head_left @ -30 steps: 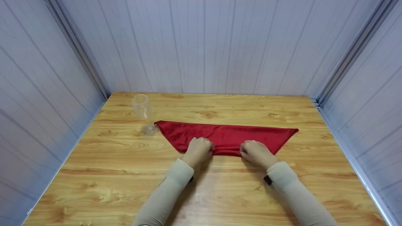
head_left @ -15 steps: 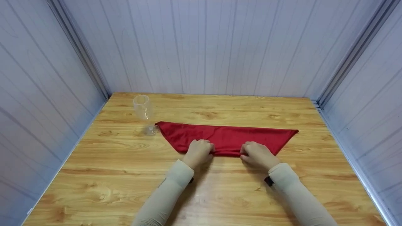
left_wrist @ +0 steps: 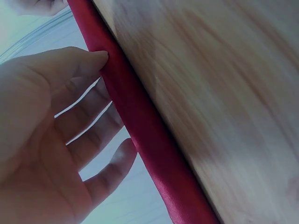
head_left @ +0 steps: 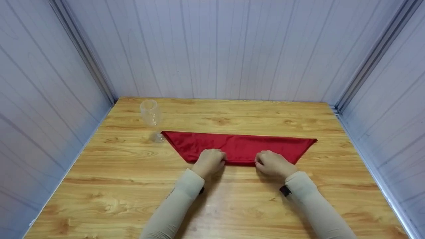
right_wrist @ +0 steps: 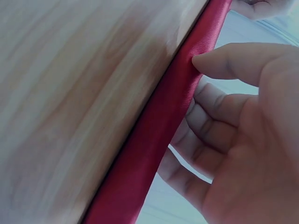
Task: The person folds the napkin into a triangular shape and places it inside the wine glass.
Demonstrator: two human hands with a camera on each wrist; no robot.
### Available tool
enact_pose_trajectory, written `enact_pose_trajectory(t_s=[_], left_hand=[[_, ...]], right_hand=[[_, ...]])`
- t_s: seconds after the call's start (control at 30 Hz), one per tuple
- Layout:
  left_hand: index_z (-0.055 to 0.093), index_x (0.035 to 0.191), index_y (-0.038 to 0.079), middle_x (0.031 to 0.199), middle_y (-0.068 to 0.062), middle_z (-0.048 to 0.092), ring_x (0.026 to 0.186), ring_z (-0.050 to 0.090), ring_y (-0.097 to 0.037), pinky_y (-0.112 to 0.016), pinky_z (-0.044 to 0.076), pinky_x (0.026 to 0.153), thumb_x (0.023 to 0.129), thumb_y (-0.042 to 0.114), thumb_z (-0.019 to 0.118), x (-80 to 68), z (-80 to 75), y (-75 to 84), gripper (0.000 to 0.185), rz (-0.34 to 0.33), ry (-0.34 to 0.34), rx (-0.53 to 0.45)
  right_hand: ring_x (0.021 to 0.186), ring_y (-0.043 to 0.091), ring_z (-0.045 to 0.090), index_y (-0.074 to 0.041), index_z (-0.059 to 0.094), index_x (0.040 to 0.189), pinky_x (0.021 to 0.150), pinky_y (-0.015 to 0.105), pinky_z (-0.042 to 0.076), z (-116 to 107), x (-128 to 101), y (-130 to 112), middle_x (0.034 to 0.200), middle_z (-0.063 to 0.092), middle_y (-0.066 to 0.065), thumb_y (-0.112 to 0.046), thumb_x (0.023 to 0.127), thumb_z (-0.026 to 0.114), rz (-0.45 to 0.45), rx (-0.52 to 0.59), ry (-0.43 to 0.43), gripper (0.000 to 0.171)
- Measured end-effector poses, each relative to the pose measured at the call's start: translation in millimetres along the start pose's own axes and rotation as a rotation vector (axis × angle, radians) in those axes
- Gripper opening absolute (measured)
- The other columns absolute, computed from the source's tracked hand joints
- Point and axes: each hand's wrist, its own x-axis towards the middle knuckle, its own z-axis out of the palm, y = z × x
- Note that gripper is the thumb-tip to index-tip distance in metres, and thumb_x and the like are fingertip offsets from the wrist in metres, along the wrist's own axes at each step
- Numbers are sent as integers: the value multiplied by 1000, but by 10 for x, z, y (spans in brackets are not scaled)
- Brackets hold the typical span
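Observation:
A red cloth [head_left: 239, 146], folded into a long trapezoid with pointed far corners, lies across the middle of the wooden table. My left hand [head_left: 210, 161] pinches its near folded edge left of centre. To the right along the same edge, my right hand [head_left: 274, 162] pinches too. Seen from the left wrist, the thumb presses the near face of the rolled red edge [left_wrist: 135, 107] and the other fingers reach over behind it. The right wrist view gives a mirrored picture, thumb against the red band [right_wrist: 154, 116] and fingers beyond. The underside of the cloth is hidden.
A clear stemmed glass [head_left: 151, 114] stands upright at the back left, its foot overlapped by the cloth's left corner in the head view. Pale panelled walls [head_left: 215, 49] enclose the back and both sides of the wooden table [head_left: 109, 199].
The cloth's far edge has come slightly nearer, and its left corner has shifted left over the glass's foot. The near edge looks smoother. Both hands have stayed almost in place.

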Motion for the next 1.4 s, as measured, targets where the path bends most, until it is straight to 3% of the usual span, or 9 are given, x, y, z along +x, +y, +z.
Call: enact_pose_trajectory(t_s=[0.27, 0.5, 0.8, 0.97, 1.1, 1.3, 1.4], left_hand=[[73, 99, 15, 94, -1, 72, 90, 70, -22, -39, 56, 77, 93, 17, 71, -20, 6, -22, 6, -15, -39, -46], [61, 107, 14, 84, -4, 70, 83, 70, -25, -39, 56, 70, 93, 14, 71, -14, 22, -64, 17, 10, 3, -122], [69, 100, 18, 88, 1, 71, 89, 69, -22, -37, 55, 75, 93, 16, 73, 24, -9, -112, 8, -48, -53, -252], [72, 99, 18, 90, 2, 72, 90, 69, -21, -37, 55, 76, 93, 18, 74, 66, -12, -114, 7, -80, -71, -267], [76, 97, 17, 93, 2, 72, 92, 69, -21, -38, 56, 76, 91, 15, 75, 78, -11, -104, 6, -102, -47, -256], [82, 94, 19, 91, -2, 71, 86, 66, -25, -39, 56, 71, 90, 6, 71, 84, 23, -47, 17, -58, 56, -98], [82, 92, 18, 90, -2, 73, 83, 68, -25, -39, 56, 69, 88, 3, 70, 82, 26, -16, 20, -65, 76, -67]], right_hand=[[78, 15, 55, -11, 62, 93, 75, 39, 48, -1, 13, 17, 84, 58, -2, -10, 89, 56, 41, 97, -38, 7], [71, 14, 50, -14, 52, 96, 70, 36, 45, 8, -1, 63, 75, 51, -3, -10, 94, 57, 13, 107, -37, 7], [70, 11, 53, -16, 56, 93, 67, 33, 46, -24, 8, 116, 75, 55, -7, -14, 98, 64, -27, 116, -8, 10], [69, 11, 53, -16, 57, 90, 65, 32, 46, -55, 27, 130, 74, 56, -8, -15, 97, 68, -36, 123, 13, 13], [68, 11, 53, -18, 61, 86, 64, 32, 46, -66, 66, 122, 72, 58, -9, -18, 95, 71, -10, 98, 22, 14], [77, 15, 54, -18, 68, 81, 70, 34, 48, -45, 72, 115, 79, 56, -7, -16, 91, 75, -15, 2, 75, 13], [81, 17, 57, -16, 70, 80, 73, 37, 50, -37, 61, 92, 82, 57, -5, -14, 90, 75, -20, -26, 97, 12]])
